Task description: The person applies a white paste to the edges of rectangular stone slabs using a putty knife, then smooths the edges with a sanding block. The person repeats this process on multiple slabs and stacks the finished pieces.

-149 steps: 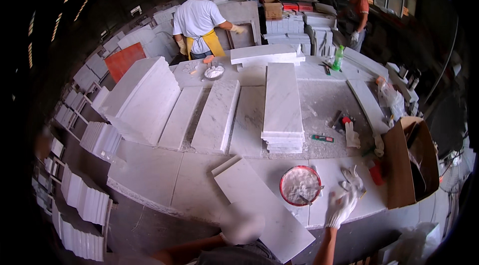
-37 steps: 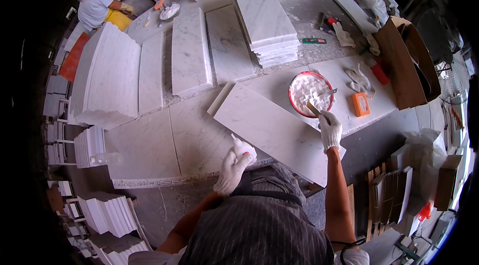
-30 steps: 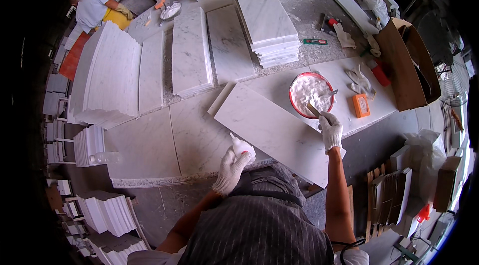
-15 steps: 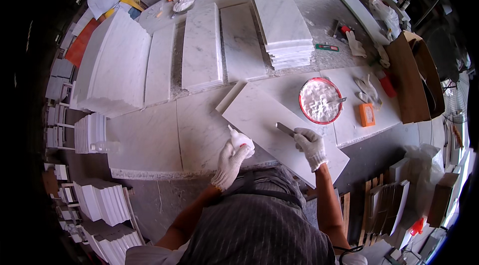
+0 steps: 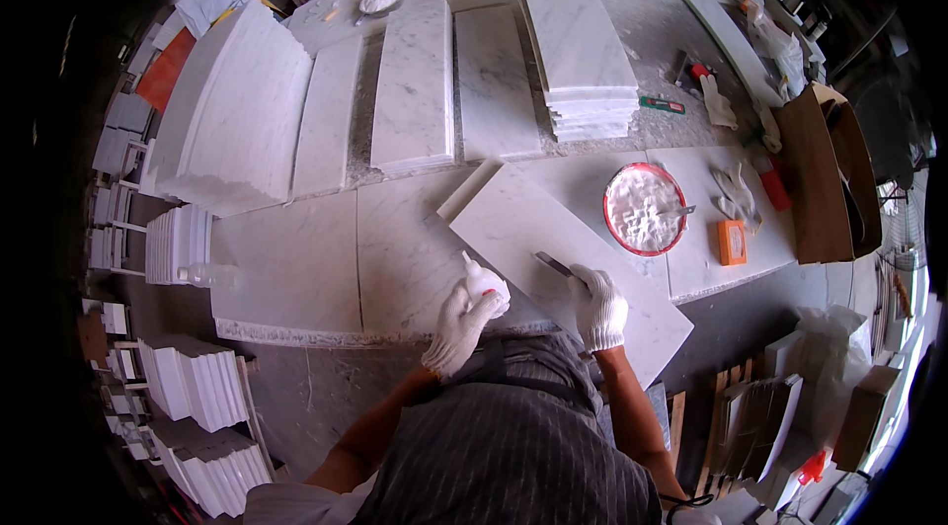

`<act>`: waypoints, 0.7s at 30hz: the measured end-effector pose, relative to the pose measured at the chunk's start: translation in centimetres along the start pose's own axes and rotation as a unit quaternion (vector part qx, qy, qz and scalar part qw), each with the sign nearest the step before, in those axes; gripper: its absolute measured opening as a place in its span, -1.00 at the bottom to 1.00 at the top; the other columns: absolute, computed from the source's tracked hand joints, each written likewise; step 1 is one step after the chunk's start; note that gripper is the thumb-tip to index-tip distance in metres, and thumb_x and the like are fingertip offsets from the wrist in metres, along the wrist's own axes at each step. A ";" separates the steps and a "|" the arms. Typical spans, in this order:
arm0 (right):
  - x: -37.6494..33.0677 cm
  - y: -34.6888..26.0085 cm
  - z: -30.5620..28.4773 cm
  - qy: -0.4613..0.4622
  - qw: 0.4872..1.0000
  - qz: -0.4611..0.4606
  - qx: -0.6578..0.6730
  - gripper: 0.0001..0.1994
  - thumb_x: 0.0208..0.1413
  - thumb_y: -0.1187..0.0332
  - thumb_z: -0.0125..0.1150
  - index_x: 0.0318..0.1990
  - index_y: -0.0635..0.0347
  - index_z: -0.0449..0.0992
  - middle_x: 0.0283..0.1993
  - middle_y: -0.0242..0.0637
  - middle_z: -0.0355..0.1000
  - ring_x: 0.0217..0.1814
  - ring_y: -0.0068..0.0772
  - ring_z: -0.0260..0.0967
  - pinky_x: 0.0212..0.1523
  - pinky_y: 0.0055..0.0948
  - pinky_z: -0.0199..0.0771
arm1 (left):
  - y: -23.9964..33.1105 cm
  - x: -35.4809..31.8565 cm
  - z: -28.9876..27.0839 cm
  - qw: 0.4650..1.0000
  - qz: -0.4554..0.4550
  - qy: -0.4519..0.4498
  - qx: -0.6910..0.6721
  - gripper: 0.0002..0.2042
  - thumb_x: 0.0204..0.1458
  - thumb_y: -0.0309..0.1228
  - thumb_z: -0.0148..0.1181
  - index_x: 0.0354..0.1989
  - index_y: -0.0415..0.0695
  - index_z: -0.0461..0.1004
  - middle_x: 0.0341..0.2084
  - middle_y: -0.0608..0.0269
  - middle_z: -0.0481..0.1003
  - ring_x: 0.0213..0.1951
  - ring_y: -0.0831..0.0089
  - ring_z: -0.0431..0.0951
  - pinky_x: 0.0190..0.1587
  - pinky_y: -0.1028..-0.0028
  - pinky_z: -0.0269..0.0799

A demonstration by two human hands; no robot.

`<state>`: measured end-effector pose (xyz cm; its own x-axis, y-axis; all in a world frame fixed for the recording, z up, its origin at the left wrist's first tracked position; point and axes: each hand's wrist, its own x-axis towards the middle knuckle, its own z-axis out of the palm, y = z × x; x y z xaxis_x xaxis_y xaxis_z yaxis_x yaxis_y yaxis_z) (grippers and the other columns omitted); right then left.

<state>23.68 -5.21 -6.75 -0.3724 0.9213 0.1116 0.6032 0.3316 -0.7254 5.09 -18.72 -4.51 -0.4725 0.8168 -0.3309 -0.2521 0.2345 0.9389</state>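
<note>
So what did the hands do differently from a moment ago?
The right hand left the red bowl of white paste and brought its scraper back onto the angled slab. The left hand kept holding its small white bottle; the slab stayed put.

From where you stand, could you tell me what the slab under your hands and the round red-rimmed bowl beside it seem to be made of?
The slab looks like white marble: pale, grey-veined, with a smooth matt face. The red-rimmed bowl is probably plastic, judging by its thin bright rim; the white paste or powder in it hides the inside. The gloves on the left hand and right hand look like knitted white fabric.
</note>
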 end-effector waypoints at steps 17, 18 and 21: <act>-1.3 2.8 0.2 -0.108 0.774 0.314 0.539 -0.77 0.24 0.39 0.14 0.02 0.18 0.49 -0.38 -0.43 0.41 -0.43 -0.64 0.31 -0.48 -0.61 0.31 | -0.3 0.5 1.5 0.996 0.044 -0.029 0.078 -0.63 0.18 -0.28 0.26 0.03 -0.30 0.44 -0.15 0.17 0.55 -0.09 0.52 0.51 0.01 0.45 0.43; -1.1 2.5 0.7 -0.110 0.778 0.316 0.532 -0.72 0.23 0.41 0.13 0.07 0.21 0.47 -0.40 -0.45 0.37 -0.46 -0.64 0.28 -0.48 -0.61 0.30 | -1.9 0.8 1.3 0.998 0.038 -0.029 0.045 -0.63 0.17 -0.26 0.27 0.02 -0.28 0.44 -0.16 0.18 0.55 -0.09 0.52 0.51 -0.01 0.45 0.43; -1.1 1.6 0.6 -0.099 0.789 0.320 0.515 -0.70 0.21 0.41 0.14 0.10 0.22 0.45 -0.44 -0.46 0.36 -0.48 -0.61 0.30 -0.47 -0.60 0.32 | -1.5 0.4 1.6 0.999 -0.015 -0.045 0.009 -0.60 0.16 -0.36 0.27 0.13 -0.22 0.38 -0.06 0.29 0.51 -0.04 0.56 0.48 0.07 0.49 0.41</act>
<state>24.60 -5.77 -8.47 -0.3877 0.7497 -0.5363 -0.1422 -0.6235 -0.7688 6.60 -17.90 -5.86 -0.3870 0.8530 -0.3501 -0.2501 0.2683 0.9303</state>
